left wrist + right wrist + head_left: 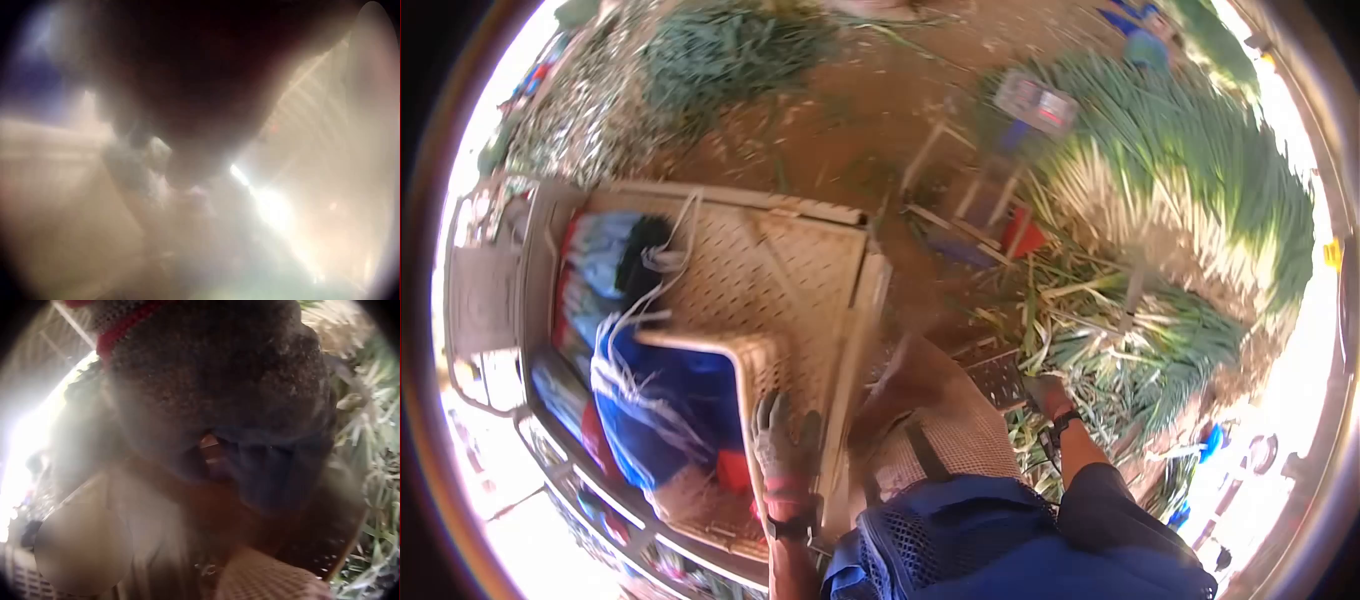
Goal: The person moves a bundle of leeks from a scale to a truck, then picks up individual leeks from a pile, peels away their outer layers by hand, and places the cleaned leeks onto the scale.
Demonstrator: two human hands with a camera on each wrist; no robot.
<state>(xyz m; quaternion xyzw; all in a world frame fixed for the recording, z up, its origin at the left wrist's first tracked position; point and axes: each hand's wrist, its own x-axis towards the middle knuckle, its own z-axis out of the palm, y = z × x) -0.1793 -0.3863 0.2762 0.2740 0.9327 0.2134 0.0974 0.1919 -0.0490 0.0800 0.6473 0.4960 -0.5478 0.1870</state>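
My left hand [785, 440], in a grey work glove, lies on the tan plastic crate [785, 350], its fingers pointing forward and the thumb spread apart. The left wrist view shows this hand dark and blurred against pale crate walls. My right hand [1050, 395], also gloved, is low beside my leg. Its fingers curl at the end of a brown perforated plastic piece [997, 378]. In the right wrist view the gloved fist [219, 394] covers part of a brown surface [319, 531]; the fingertips are mostly hidden.
Inside the crate lie blue bags [665, 400] with white cords [625, 375]. A scale [1035, 103] stands ahead on brown ground. Long piles of green onions [1160, 170] fill the right; loose leaves [1100, 330] surround my right hand. Another green heap [730, 55] is far left.
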